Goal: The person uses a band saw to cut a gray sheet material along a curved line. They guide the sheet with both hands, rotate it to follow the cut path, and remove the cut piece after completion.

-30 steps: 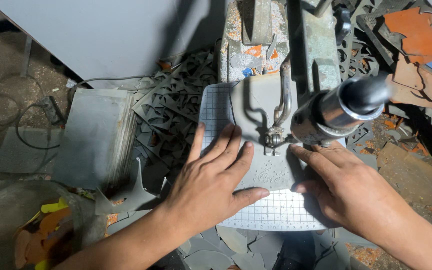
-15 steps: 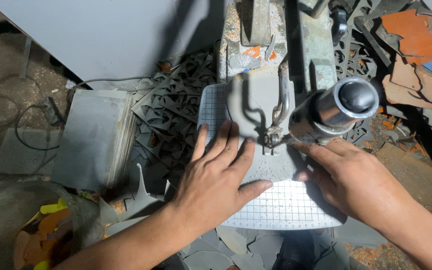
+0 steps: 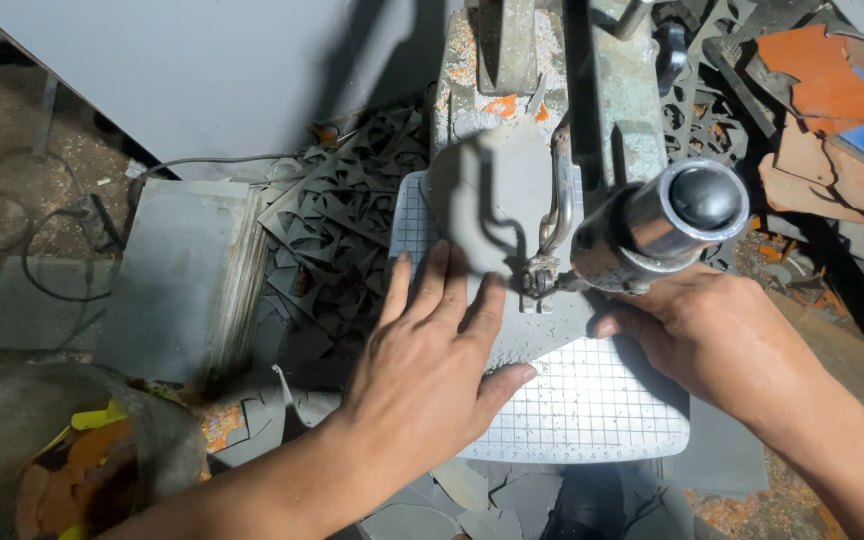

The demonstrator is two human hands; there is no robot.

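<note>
A grey sheet (image 3: 487, 195) with a slot cut into it lies on the white gridded table (image 3: 592, 410) of a scroll saw. My left hand (image 3: 432, 360) lies flat on the sheet's near part, fingers spread and pointing at the blade clamp (image 3: 537, 280). My right hand (image 3: 697, 335) presses the sheet from the right, partly hidden under the saw's round metal arm end (image 3: 677, 220). Neither hand grips anything; both hold the sheet down.
Grey cut-out scraps (image 3: 337, 220) pile up left of the saw table. A stack of grey sheets (image 3: 187, 280) lies further left. Orange and brown offcuts (image 3: 832, 90) sit at the top right. A bin with coloured scraps (image 3: 72, 460) stands bottom left.
The grey sheet has turned and slid on the table under my hands. Both hands shifted slightly with it, and the view moved a little so the saw arm end looks rounder.
</note>
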